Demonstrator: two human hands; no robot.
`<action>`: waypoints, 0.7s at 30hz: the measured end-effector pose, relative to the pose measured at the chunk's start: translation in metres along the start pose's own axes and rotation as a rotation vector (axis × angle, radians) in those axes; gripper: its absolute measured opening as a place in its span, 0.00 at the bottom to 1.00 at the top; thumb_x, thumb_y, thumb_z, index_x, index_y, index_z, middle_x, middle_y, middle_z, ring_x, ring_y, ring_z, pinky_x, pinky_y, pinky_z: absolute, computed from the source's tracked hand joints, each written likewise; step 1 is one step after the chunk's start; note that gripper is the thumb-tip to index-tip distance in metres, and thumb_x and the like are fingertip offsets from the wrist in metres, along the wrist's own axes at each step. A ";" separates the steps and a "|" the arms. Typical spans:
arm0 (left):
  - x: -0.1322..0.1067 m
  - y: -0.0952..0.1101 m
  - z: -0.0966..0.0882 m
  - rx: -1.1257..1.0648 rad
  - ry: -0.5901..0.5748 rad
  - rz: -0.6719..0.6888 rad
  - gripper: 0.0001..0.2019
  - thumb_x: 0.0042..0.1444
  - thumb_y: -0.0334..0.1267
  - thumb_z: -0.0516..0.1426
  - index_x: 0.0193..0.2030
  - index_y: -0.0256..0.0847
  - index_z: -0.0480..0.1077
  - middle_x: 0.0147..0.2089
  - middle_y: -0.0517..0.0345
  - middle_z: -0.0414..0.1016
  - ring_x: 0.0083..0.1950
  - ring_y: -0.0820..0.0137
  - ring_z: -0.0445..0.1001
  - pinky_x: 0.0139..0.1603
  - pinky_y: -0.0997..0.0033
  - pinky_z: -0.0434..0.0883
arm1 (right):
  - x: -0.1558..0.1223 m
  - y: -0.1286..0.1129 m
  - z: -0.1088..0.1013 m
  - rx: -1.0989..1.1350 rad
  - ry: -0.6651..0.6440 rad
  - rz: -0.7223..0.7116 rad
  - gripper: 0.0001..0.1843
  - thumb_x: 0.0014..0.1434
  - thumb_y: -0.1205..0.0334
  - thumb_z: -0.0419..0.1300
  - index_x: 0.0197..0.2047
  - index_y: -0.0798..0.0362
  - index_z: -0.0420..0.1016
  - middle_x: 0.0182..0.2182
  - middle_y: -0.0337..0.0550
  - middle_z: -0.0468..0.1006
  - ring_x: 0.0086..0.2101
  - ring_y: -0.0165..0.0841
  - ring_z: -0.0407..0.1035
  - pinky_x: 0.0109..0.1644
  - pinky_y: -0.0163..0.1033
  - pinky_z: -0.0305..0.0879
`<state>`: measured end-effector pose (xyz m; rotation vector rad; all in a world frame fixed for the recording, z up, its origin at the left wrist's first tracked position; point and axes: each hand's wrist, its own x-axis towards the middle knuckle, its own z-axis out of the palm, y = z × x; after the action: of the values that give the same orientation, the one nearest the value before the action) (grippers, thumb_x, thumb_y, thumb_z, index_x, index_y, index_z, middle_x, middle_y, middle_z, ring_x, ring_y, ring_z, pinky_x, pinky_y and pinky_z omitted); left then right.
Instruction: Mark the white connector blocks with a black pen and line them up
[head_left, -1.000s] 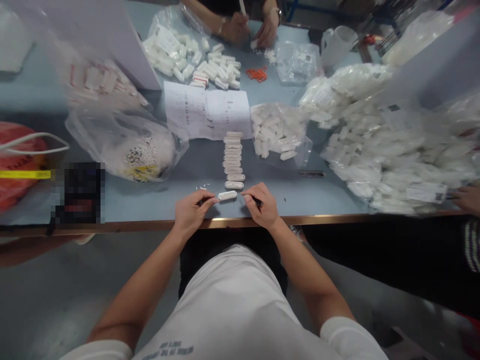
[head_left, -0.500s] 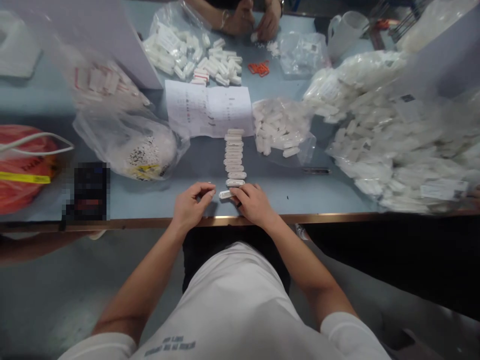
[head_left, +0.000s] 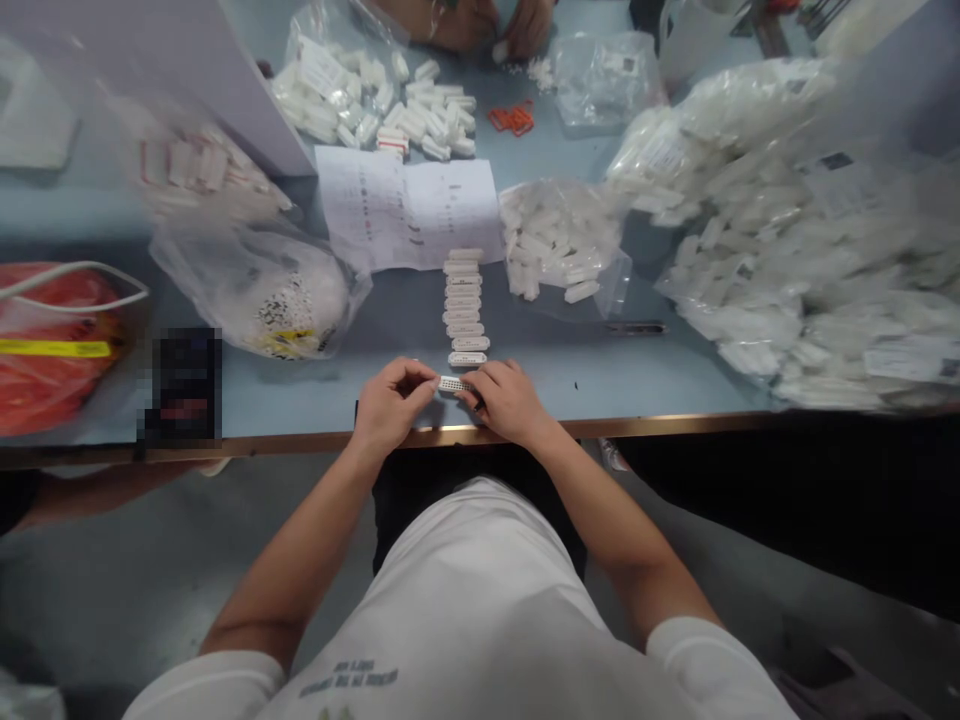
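Near the table's front edge, a white connector housing with rows of dark holes lies in the fingers of my right hand, which closes on its right end. My left hand is in a pinch, fingertips at the housing's left end; whatever sits between them is too small to make out. Just beyond, a column of similar white connector housings runs away from me, long sides facing each other. The column's far end reaches a printed sheet.
Bagged white parts lie right of the column, near tweezers-like metal tool. Left are a bag of small black-and-white pieces and a red bag. Large bags fill the right. Across the table, a co-worker's hands work beside orange pieces.
My left fingertips have moved right, from a small gap to the connector housing's left end. My right hand still holds the housing. The camera view has shifted slightly.
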<state>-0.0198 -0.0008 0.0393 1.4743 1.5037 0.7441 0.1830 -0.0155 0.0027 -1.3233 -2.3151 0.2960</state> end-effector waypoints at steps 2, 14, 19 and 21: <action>0.000 -0.001 -0.001 0.034 -0.020 0.000 0.11 0.54 0.46 0.60 0.37 0.42 0.76 0.35 0.60 0.79 0.36 0.71 0.75 0.41 0.71 0.71 | 0.000 0.000 0.000 -0.001 -0.002 0.004 0.16 0.70 0.54 0.51 0.42 0.54 0.76 0.33 0.45 0.78 0.35 0.35 0.67 0.40 0.41 0.51; 0.004 -0.004 0.002 0.596 -0.018 0.426 0.12 0.64 0.39 0.52 0.42 0.43 0.77 0.38 0.54 0.80 0.41 0.67 0.75 0.45 0.69 0.70 | 0.000 0.002 0.001 0.003 0.000 -0.007 0.17 0.71 0.54 0.49 0.43 0.55 0.76 0.32 0.46 0.76 0.35 0.35 0.65 0.40 0.41 0.51; 0.007 -0.010 0.005 0.667 -0.008 0.549 0.13 0.66 0.40 0.51 0.42 0.42 0.77 0.40 0.51 0.80 0.42 0.65 0.73 0.46 0.65 0.71 | 0.000 0.002 0.001 0.018 -0.004 -0.001 0.17 0.71 0.54 0.49 0.42 0.55 0.76 0.32 0.46 0.76 0.35 0.35 0.65 0.41 0.42 0.51; 0.007 -0.010 0.006 0.711 -0.030 0.574 0.13 0.67 0.38 0.50 0.43 0.42 0.77 0.40 0.51 0.79 0.42 0.65 0.72 0.46 0.64 0.70 | 0.000 0.002 0.001 0.018 -0.008 -0.001 0.17 0.71 0.54 0.49 0.42 0.55 0.76 0.32 0.46 0.76 0.35 0.36 0.65 0.41 0.42 0.51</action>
<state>-0.0183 0.0043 0.0264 2.5043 1.3912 0.5097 0.1840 -0.0143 0.0012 -1.3143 -2.3142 0.3214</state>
